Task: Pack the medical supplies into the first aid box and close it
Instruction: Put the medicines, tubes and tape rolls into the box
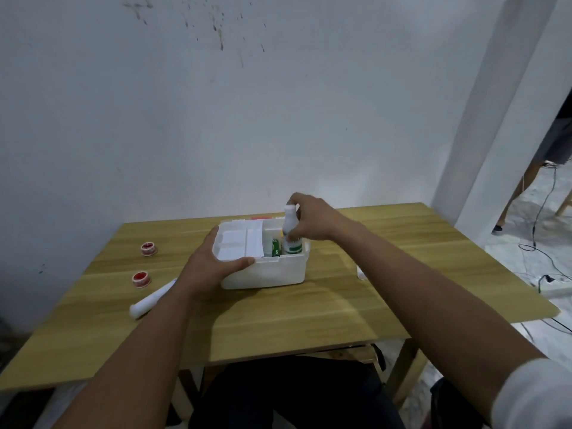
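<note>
A white first aid box (272,274) stands open on the middle of the wooden table (340,305). My left hand (210,264) grips its near left rim. My right hand (312,219) holds a white bottle with a green label (291,230) upright, its lower end inside the right compartment. A green packet (275,247) stands beside the bottle. A white tray insert (238,243) fills the box's left half. Two red-and-white tape rolls (149,248) (141,279) and a white tube (151,300) lie on the table to the left.
A small white object (361,271) lies at the right of the table, partly hidden by my right arm. Something red (262,217) shows just behind the box. The wall is close behind the table. Cables and a power strip (554,284) lie on the floor at the right.
</note>
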The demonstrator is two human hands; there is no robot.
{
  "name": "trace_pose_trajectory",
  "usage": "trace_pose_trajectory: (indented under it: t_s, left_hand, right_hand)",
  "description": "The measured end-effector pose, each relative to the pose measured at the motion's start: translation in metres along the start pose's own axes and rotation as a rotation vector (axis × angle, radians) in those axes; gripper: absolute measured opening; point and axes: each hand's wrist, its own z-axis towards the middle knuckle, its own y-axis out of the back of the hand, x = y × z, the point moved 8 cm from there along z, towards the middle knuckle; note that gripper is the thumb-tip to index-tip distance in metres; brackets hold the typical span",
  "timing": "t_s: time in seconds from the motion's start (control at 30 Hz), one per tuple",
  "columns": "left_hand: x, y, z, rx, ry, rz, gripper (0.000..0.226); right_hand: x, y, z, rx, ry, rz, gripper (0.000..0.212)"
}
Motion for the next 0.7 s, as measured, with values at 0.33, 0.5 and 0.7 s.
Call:
trace_pose_trajectory:
  t_s: [0.33,0.5,0.7]
  left_hand:
    - [-0.007,-0.004,0.0,-0.013,-0.019,0.002,0.115]
    - [0.004,-0.001,0.002,-0.028,0.026,0.029,0.129]
    - [-0.002,-0.002,0.001,-0.039,-0.014,0.013,0.111]
  right_hand:
    - [0.006,-0.036,0.011,0.022,-0.031,-0.517,0.027]
    - [0.003,-0.025,0.012,0.033,-0.019,-0.406,0.05]
    - [-0.037,0.052,-0.002,-0.164,-0.162,-0.063,0.029]
